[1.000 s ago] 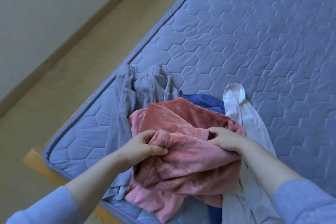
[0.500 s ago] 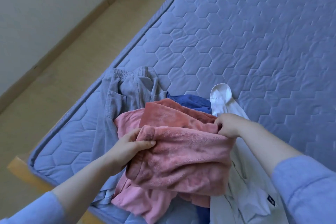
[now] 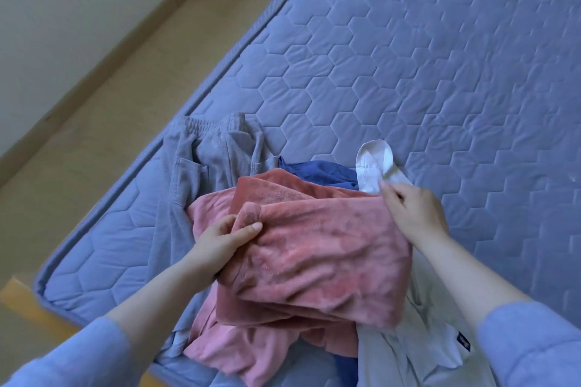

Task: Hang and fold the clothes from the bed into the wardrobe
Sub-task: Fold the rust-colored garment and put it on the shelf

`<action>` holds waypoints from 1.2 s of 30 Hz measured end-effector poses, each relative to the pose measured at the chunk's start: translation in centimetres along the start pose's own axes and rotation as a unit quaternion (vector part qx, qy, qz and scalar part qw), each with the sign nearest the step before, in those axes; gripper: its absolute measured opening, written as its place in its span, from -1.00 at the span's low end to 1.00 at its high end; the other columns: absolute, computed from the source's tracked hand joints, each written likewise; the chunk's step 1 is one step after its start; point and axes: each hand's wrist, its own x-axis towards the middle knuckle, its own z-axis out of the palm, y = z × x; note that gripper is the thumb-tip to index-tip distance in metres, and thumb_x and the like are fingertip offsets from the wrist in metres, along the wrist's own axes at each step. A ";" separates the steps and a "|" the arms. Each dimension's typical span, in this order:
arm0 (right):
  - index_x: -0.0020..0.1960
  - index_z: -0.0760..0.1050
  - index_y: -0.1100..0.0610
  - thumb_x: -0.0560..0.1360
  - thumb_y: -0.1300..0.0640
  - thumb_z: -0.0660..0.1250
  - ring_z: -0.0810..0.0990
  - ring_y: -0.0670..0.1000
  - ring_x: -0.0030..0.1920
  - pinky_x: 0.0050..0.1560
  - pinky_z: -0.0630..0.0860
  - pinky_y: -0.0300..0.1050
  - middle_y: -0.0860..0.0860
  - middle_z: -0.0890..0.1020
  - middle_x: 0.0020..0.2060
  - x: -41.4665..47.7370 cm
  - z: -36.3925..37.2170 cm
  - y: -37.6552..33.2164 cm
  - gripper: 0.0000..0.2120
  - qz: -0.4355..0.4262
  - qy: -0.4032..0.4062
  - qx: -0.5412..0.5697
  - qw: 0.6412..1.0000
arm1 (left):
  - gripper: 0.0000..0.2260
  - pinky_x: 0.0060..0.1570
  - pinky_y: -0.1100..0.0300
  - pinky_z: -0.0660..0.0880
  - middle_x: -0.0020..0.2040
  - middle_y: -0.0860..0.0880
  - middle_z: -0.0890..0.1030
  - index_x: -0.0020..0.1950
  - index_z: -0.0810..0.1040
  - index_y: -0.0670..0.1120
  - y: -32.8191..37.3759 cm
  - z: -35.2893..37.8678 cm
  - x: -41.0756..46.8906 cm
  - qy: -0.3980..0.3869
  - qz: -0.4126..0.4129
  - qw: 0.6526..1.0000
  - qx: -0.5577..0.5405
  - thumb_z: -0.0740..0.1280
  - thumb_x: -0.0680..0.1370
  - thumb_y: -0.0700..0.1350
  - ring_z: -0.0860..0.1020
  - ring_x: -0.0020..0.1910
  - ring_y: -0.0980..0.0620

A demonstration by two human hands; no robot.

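Left hand [image 3: 224, 237], right hand [image 3: 412, 214] pulled pink fleece [image 3: 314, 254] taut.

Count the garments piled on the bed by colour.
Pink: 2, the rose fleece garment and the lighter pink garment
Grey: 1, the grey trousers
Blue: 1, the blue garment
White: 1, the white shirt
Total: 5

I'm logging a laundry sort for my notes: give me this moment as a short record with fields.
left hand: grips the fleece's left edge
right hand: pinches its far right corner
fleece: pink, held across the pile
pile: grey trousers, blue garment, white shirt, light pink garment
surface: mattress
wardrobe: not in view
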 end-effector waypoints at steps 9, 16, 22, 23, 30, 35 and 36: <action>0.53 0.12 0.11 0.50 -0.29 0.24 0.32 0.10 0.45 0.44 0.27 0.03 0.11 0.34 0.46 -4.1 5.5 0.9 -0.22 0.197 -0.091 0.203 0.955 | -0.51 0.20 0.03 0.46 0.10 -0.06 0.61 0.19 0.49 -0.09 -2.0 -0.2 3.0 0.179 -0.027 0.967 0.180 0.50 0.40 0.14 0.56 0.14 -0.08; 0.45 0.27 -0.04 0.11 -0.52 0.42 0.51 -0.05 0.21 0.28 0.40 -0.06 -0.11 0.52 0.28 -7.9 5.9 2.8 0.05 0.297 -0.182 0.335 0.876 | -0.05 0.14 0.00 0.55 0.25 -0.11 0.58 0.33 0.48 -0.11 -3.0 -2.4 2.4 0.061 -0.132 0.986 0.077 0.57 0.06 0.34 0.60 0.16 -0.09; 0.56 0.06 -0.08 0.07 -0.55 0.40 0.37 0.06 0.43 0.46 0.27 0.10 -0.03 0.36 0.46 -9.3 5.7 1.0 0.21 0.295 -0.137 0.312 0.893 | -0.18 -0.14 0.11 0.60 0.07 -0.02 0.69 0.23 0.51 -0.02 -3.8 -2.7 1.4 -0.027 -0.101 0.994 0.032 0.64 0.05 0.21 0.68 0.00 0.02; 0.58 -0.01 -0.07 0.13 -0.53 0.39 0.27 0.07 0.49 0.49 0.21 0.10 0.01 0.27 0.51 -9.8 5.7 0.1 0.20 0.261 -0.094 0.280 0.919 | -0.17 -0.08 0.08 0.61 0.08 -0.04 0.68 0.23 0.51 -0.04 -4.0 -2.6 1.3 -0.019 -0.096 0.994 0.051 0.63 0.04 0.23 0.67 0.03 0.00; 0.52 -0.43 -0.13 0.45 -0.46 -0.04 -0.40 0.07 0.53 0.48 -0.30 0.27 0.03 -0.39 0.53 -13.6 8.7 -6.2 -0.12 -0.075 -0.116 -0.066 0.988 | -0.17 0.26 0.02 0.48 0.10 -0.08 0.64 0.12 0.61 -0.12 -4.1 -1.4 1.1 0.080 -0.067 0.990 0.094 0.40 0.06 0.44 0.60 0.10 -0.04; 0.49 -0.48 -0.17 0.36 -0.44 0.26 -0.47 0.15 0.50 0.45 -0.27 0.39 0.04 -0.47 0.49 -16.4 9.4 -2.6 0.09 -0.176 -0.231 -0.172 0.941 | -0.14 0.30 -0.04 0.45 0.17 -0.12 0.62 0.21 0.58 -0.13 -4.0 -1.1 0.7 0.079 -0.069 0.993 0.049 0.42 0.07 0.39 0.58 0.17 -0.09; 0.49 -0.46 -0.22 0.36 -0.46 0.22 -0.49 0.09 0.49 0.46 -0.27 0.36 -0.02 -0.48 0.49 -16.5 8.9 -1.6 0.05 -0.181 -0.245 -0.153 0.940 | -0.15 0.29 -0.05 0.46 0.17 -0.11 0.63 0.20 0.58 -0.11 -4.0 -1.0 0.7 0.075 -0.071 0.993 0.048 0.43 0.07 0.38 0.59 0.16 -0.09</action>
